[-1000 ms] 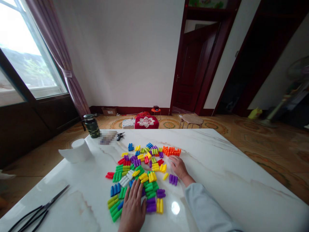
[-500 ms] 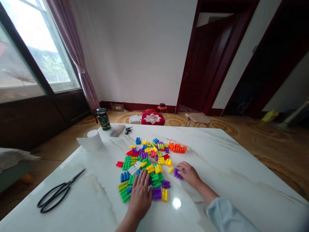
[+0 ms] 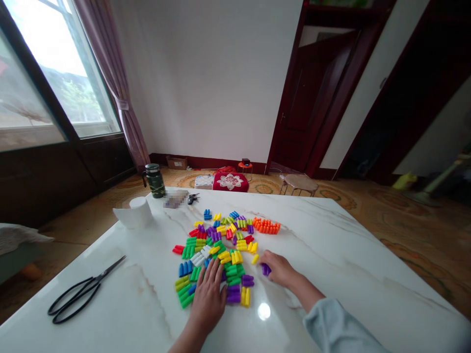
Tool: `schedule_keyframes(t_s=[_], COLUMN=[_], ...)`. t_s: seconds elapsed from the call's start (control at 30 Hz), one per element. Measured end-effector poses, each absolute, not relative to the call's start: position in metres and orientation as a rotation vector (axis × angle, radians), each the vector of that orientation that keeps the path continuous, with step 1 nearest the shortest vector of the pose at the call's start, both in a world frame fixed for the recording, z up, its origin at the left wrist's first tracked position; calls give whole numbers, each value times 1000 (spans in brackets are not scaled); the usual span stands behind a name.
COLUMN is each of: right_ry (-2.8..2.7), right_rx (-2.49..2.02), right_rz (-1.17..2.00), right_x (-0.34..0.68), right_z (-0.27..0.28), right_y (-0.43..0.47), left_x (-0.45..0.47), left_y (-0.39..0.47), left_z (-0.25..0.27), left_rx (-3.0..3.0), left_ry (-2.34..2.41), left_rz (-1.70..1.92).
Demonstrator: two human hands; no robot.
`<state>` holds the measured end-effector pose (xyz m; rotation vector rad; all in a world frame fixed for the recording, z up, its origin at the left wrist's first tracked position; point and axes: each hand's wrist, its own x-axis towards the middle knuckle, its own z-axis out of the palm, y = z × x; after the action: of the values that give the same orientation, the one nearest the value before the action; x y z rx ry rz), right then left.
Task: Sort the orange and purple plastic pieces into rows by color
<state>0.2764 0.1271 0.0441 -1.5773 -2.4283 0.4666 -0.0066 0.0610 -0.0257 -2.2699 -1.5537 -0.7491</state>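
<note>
From the head camera, your left hand (image 3: 208, 299) lies flat and open on the near edge of the pile of coloured plastic blocks (image 3: 217, 250), gripping nothing. Your right hand (image 3: 277, 268), at the pile's 4 o'clock, curls loosely over a purple block (image 3: 265, 269); whether it has pinched it, you cannot tell. The glossy marble surface (image 3: 349, 255) looks slick, so a sideways nudge could skid that block away or scatter its neighbours. Black scissors (image 3: 79, 291) lie at 9 o'clock, well apart.
</note>
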Motion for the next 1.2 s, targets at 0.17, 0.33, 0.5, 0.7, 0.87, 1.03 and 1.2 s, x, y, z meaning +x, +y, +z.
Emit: schedule_keyframes(t_s=[0.17, 0.33, 0.5, 0.7, 0.87, 1.03, 1.2], right_ry=[-2241, -1613, -1372, -1104, -1031, -1021, -1028], right_rx=[-1757, -1741, -1686, -1687, -1695, -1705, -1715], right_rz=[467, 489, 425, 461, 486, 478, 459], right_x=[284, 289, 280, 270, 266, 262, 257], right_z=[36, 19, 9, 14, 10, 7, 7], right_y=[139, 157, 170, 191, 205, 214, 219], left_x=[-7, -7, -7, -7, -6, -6, -6], left_y=[62, 61, 61, 61, 60, 60, 61], left_z=[-27, -23, -23, -23, -23, -22, -22], left_rx=[-2252, -2270, -2263, -2265, -2255, -2235, -2223], left_ry=[-1529, -1550, -1536, -1544, -1537, -1532, -1514], left_rz=[-808, -762, -741, -781, -780, -777, -761])
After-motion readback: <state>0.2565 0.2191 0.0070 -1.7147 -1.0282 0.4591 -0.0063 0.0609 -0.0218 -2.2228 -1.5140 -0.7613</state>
